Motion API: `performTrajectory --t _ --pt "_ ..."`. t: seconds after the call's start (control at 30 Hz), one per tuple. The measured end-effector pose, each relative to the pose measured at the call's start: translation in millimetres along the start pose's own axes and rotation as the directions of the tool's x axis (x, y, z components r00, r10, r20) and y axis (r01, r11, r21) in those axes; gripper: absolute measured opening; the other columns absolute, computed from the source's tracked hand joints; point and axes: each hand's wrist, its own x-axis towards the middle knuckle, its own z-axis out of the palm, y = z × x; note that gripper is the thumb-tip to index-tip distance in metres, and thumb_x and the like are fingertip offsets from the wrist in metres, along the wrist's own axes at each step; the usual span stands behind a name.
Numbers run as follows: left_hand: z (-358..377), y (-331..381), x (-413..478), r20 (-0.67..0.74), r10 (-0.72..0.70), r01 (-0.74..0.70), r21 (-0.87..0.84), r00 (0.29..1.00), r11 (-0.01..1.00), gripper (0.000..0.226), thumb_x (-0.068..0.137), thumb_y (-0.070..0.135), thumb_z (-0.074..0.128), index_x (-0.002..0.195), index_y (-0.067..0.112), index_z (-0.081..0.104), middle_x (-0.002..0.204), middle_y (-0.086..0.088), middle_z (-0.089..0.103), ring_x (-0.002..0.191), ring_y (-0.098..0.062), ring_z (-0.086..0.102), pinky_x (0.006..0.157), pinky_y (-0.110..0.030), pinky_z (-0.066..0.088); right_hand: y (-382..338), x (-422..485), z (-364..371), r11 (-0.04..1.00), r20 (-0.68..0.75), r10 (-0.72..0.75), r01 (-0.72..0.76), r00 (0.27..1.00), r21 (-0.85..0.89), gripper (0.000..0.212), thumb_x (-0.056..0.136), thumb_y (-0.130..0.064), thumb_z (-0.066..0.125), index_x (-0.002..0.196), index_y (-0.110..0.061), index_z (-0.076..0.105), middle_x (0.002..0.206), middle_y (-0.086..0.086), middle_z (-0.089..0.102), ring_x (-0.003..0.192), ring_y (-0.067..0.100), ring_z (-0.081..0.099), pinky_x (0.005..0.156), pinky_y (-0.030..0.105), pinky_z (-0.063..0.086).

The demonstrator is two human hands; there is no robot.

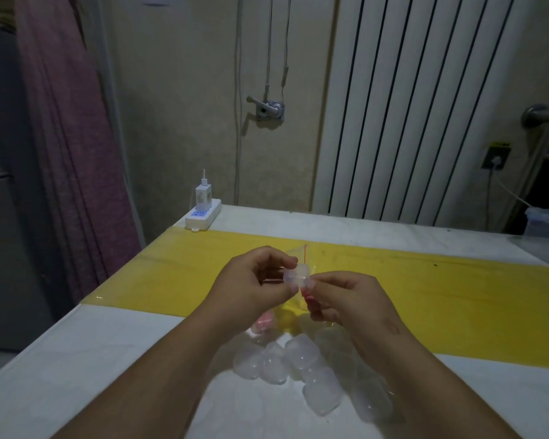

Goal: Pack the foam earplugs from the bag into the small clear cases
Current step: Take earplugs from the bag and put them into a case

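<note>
My left hand [254, 280] and my right hand [346, 299] meet above the table, both pinching one small clear case [293, 275] between their fingertips. A pink earplug [308, 297] shows just under my right fingers. Behind the hands lies a clear zip bag [298, 250] with a red seal line. Under my left wrist sits a case with pink earplugs [263, 320] in it. Several clear cases [298, 359] lie in a heap on the white table near me.
A yellow sheet [457, 296] runs across the white table [108, 359]. A white power strip [203, 213] with a charger sits at the far left corner. A clear container [545, 223] stands at the far right edge. A radiator and wall lie behind.
</note>
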Motion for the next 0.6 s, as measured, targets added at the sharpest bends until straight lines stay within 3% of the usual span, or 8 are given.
performTrajectory --t 0.13,0.37,0.5,0.6 --pt "1 -3 0 -0.026 0.041 -0.039 0.068 0.999 0.997 0.024 0.075 0.0 0.079 0.094 0.008 0.069 0.093 -0.004 0.073 0.089 -0.016 0.07 0.082 -0.031 0.058 3 -1 3 0.994 0.036 -0.051 0.054 0.998 -0.09 0.018 0.087 -0.011 0.068 0.077 0.003 0.073 0.06 0.006 0.056 0.056 0.014 0.049 0.056 0.024 0.046" --pt "2 -3 -2 -0.035 0.131 -0.118 0.264 0.991 0.957 0.02 0.072 0.021 0.081 0.086 0.021 0.068 0.079 0.005 0.071 0.075 -0.014 0.068 0.069 -0.032 0.058 7 1 4 0.965 -0.045 -0.064 0.051 0.997 -0.257 0.018 0.082 -0.015 0.066 0.068 -0.007 0.072 0.056 0.003 0.058 0.054 0.014 0.051 0.059 0.033 0.046" --pt "5 4 0 -0.136 0.053 -0.041 0.094 0.989 0.995 0.009 0.089 0.014 0.065 0.092 0.022 0.068 0.071 0.001 0.069 0.067 -0.017 0.065 0.068 -0.04 0.056 9 3 2 0.959 -0.112 -0.077 0.043 0.991 -0.281 0.016 0.082 -0.014 0.067 0.067 -0.01 0.072 0.052 0.0 0.057 0.048 0.013 0.048 0.057 0.031 0.042" --pt "4 7 1 -0.157 -0.009 0.016 0.045 0.988 0.999 0.034 0.096 0.002 0.048 0.105 0.029 0.066 0.068 0.002 0.067 0.063 -0.017 0.065 0.069 -0.04 0.058 6 4 2 0.975 -0.111 -0.075 0.049 0.991 -0.219 0.017 0.085 -0.012 0.067 0.069 -0.008 0.072 0.055 0.003 0.06 0.049 0.015 0.051 0.058 0.033 0.047"
